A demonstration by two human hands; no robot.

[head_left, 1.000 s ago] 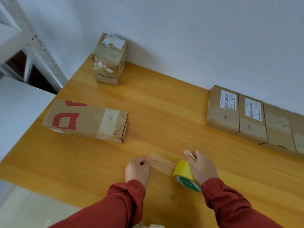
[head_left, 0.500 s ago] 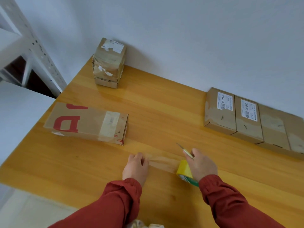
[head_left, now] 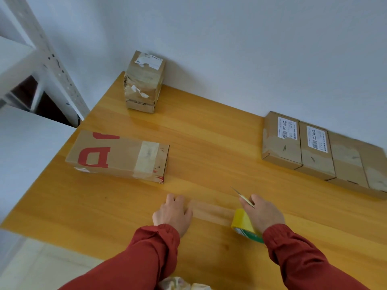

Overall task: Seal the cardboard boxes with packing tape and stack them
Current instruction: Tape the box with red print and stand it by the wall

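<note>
My right hand (head_left: 262,213) grips a yellow roll of packing tape (head_left: 243,223) and a thin blade (head_left: 241,195) that pokes out above the fingers. A clear strip of tape (head_left: 211,211) runs from the roll leftward to my left hand (head_left: 173,212), which presses its end flat onto the wooden table (head_left: 209,143). A long cardboard box with red print (head_left: 117,156) lies to the left. A small taped stack of boxes (head_left: 143,82) stands at the back by the wall. Several flat boxes with labels (head_left: 314,149) lie side by side at the right.
A white metal shelf frame (head_left: 41,59) stands left of the table. The white wall runs along the table's back edge. The table's left edge drops off just beyond the long box. A pale crumpled item (head_left: 182,284) shows at the bottom edge.
The left hand went from pinching the raised tape end to lying flat on the table, and the strip came down onto the wood. The roll dropped lower with the right hand.
</note>
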